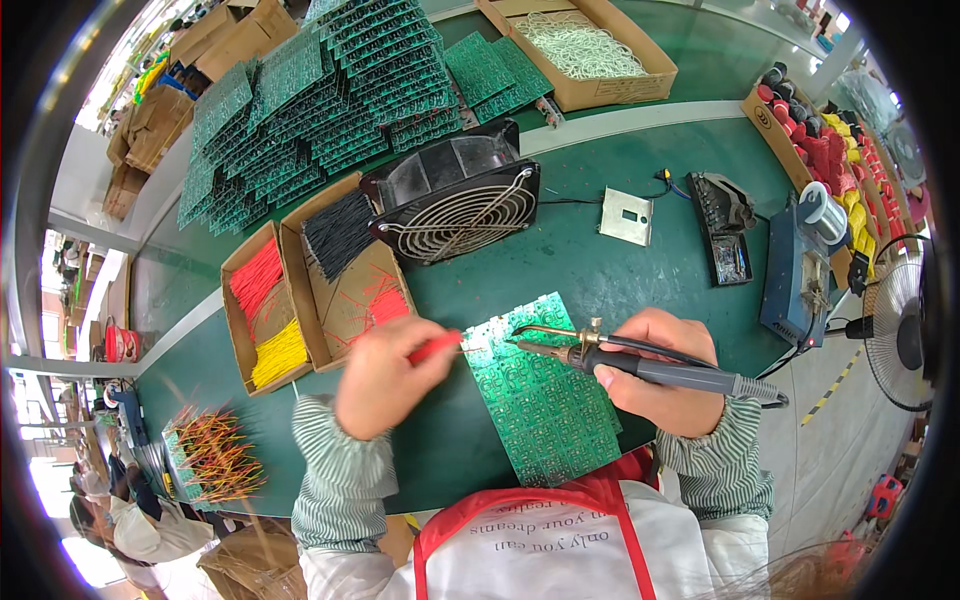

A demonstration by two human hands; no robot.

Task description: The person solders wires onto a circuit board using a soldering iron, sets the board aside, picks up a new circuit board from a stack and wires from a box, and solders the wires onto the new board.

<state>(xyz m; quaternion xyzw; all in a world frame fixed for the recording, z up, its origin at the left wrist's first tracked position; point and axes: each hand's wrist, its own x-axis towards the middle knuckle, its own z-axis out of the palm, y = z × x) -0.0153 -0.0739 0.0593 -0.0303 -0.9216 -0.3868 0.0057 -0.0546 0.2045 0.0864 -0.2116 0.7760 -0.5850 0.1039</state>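
A green circuit board panel [545,415] lies on the table right in front of me, its rows of small copper patterns facing up. My left hand [383,375] is closed on a small bunch of red wires [436,346], whose ends reach over the panel's upper left corner. In my right hand [668,372] is a grey soldering iron [650,368], gripped like a pen. A thin feed tube and clamp run along the iron. Its tip points left, over the upper part of the panel, close to the wire ends. Whether tip and board touch, I cannot tell.
Beyond the panel stands a black fan [460,195]. Cardboard boxes hold red wires [257,275], yellow wires [280,355] and black wires [338,232]. Stacked boards [370,80] rise behind. A wired board [213,455] lies left; a blue soldering station [797,275] with solder spool [824,213] stands right.
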